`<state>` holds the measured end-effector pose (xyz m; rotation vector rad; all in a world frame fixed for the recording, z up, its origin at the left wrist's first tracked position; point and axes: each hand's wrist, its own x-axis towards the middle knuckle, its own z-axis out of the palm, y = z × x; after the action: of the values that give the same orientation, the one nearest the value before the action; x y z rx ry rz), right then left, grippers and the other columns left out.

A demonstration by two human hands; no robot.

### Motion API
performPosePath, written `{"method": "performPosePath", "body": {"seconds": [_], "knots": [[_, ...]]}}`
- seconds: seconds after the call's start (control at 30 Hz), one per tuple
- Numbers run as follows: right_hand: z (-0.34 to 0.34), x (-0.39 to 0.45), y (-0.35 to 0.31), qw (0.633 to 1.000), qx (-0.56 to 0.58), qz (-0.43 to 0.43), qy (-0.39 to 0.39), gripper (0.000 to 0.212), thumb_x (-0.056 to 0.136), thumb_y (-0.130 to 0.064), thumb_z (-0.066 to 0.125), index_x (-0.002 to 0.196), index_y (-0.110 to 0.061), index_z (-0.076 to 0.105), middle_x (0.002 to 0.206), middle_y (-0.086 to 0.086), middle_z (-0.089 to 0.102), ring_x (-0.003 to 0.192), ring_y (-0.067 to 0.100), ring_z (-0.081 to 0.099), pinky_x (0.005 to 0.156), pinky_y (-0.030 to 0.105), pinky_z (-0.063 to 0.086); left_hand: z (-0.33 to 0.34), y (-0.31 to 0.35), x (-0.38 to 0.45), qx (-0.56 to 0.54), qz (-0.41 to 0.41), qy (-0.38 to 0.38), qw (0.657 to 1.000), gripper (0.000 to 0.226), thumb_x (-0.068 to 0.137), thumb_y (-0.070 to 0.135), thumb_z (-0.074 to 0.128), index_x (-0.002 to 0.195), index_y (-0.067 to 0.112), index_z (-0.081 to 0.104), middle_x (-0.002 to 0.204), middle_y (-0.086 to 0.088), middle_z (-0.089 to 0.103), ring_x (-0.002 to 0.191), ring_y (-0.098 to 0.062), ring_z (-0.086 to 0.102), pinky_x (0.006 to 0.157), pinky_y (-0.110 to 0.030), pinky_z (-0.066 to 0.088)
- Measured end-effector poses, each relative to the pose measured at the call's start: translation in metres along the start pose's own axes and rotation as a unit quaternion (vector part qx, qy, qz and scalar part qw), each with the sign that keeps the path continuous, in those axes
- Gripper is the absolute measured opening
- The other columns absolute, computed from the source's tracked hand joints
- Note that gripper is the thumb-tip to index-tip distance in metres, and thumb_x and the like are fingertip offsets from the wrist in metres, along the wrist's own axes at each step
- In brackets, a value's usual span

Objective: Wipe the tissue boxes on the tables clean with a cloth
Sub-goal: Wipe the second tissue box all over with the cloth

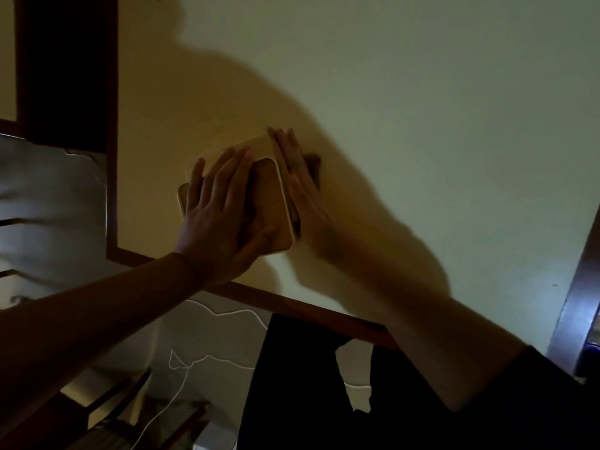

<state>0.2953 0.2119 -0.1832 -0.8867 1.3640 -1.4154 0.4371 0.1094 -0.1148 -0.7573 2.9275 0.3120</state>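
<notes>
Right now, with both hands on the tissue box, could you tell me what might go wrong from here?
The tissue box sits near the table's near edge, so a hard push toward the person could slide it off. The right hand presses flat on its right side, blurred, with something dark, perhaps the cloth, beneath; it could slip free. The left hand only rests on top, so the box may shift.

Dim home room: pale table (422,125) with dark wood trim, chair (107,414), trailing white cable (181,384).

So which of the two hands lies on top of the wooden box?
The left hand, fingers spread flat over the tan wooden tissue box; the right hand presses its side.
</notes>
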Motion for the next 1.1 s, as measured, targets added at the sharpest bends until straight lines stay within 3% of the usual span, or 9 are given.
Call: {"method": "performPosePath", "body": {"seconds": [0.13,0.23,0.33,0.43,0.6,0.7,0.97,1.1], "knots": [[-0.003,0.055,-0.003,0.999,-0.026,0.0,0.023,0.054,0.113,-0.031,0.023,0.166,-0.018,0.017,0.176,0.008,0.011,0.164,0.022,0.002,0.129,0.06,0.001,0.0,0.001,0.001,-0.001,0.0,-0.006,1.0,0.098,0.093,0.064,0.047,0.161,-0.003,0.022,0.168,-0.018,0.025,0.158,-0.033,0.018,0.124,-0.067,0.012],[-0.002,0.06,-0.005,0.999,-0.024,0.026,0.022,0.063,0.11,-0.044,0.026,0.167,-0.017,0.022,0.177,0.006,0.012,0.164,0.019,0.002,0.13,0.057,0.001,-0.001,0.002,0.0,-0.001,-0.006,-0.008,1.0,0.099,0.093,0.064,0.045,0.161,-0.004,0.021,0.167,-0.019,0.025,0.158,-0.034,0.017,0.124,-0.066,0.011],[-0.006,0.031,-0.009,0.999,-0.048,-0.003,0.0,0.052,0.115,-0.032,0.024,0.166,-0.024,0.02,0.176,-0.004,0.007,0.163,0.014,-0.002,0.131,0.052,-0.002,0.0,0.002,0.001,0.001,-0.007,-0.007,1.0,0.099,0.093,0.064,0.044,0.161,-0.004,0.02,0.168,-0.019,0.025,0.159,-0.035,0.017,0.124,-0.067,0.011],[-0.006,-0.014,-0.009,0.999,-0.033,-0.009,-0.017,0.054,0.117,-0.018,0.026,0.168,-0.015,0.01,0.176,-0.007,0.0,0.163,0.013,-0.006,0.132,0.052,0.0,0.001,0.002,0.001,0.002,-0.009,-0.004,1.0,0.099,0.093,0.065,0.044,0.161,-0.003,0.02,0.168,-0.018,0.024,0.158,-0.035,0.018,0.124,-0.067,0.011],[0.004,-0.075,-0.002,0.999,-0.004,0.035,-0.017,0.058,0.114,-0.019,0.025,0.169,-0.016,0.008,0.178,-0.002,0.001,0.163,0.016,-0.005,0.131,0.057,0.006,0.002,0.004,0.001,0.004,-0.016,-0.002,1.0,0.099,0.092,0.065,0.042,0.161,-0.003,0.022,0.168,-0.018,0.026,0.158,-0.035,0.019,0.124,-0.067,0.012],[0.007,-0.079,-0.001,0.999,0.008,0.04,-0.016,0.058,0.114,-0.02,0.025,0.168,-0.024,0.006,0.178,-0.005,0.0,0.163,0.016,-0.005,0.13,0.06,0.005,0.001,0.004,0.001,0.004,-0.014,-0.002,1.0,0.099,0.093,0.065,0.043,0.161,-0.002,0.021,0.168,-0.017,0.025,0.158,-0.034,0.018,0.123,-0.067,0.012],[-0.007,0.002,-0.006,0.999,-0.024,-0.002,-0.029,0.055,0.115,-0.014,0.026,0.166,-0.005,0.009,0.172,-0.005,-0.002,0.161,0.012,-0.008,0.132,0.052,0.001,0.0,0.002,0.002,0.003,-0.008,-0.008,1.0,0.099,0.094,0.067,0.041,0.161,-0.003,0.02,0.168,-0.018,0.024,0.159,-0.035,0.017,0.124,-0.067,0.01],[-0.01,0.047,-0.007,0.999,-0.031,0.005,-0.031,0.055,0.115,-0.029,0.028,0.167,-0.015,0.017,0.177,0.004,0.002,0.163,0.016,-0.008,0.132,0.052,-0.001,-0.001,0.004,0.002,0.004,-0.018,-0.005,1.0,0.098,0.094,0.064,0.043,0.161,-0.003,0.02,0.168,-0.018,0.024,0.158,-0.035,0.018,0.124,-0.067,0.011]]}}
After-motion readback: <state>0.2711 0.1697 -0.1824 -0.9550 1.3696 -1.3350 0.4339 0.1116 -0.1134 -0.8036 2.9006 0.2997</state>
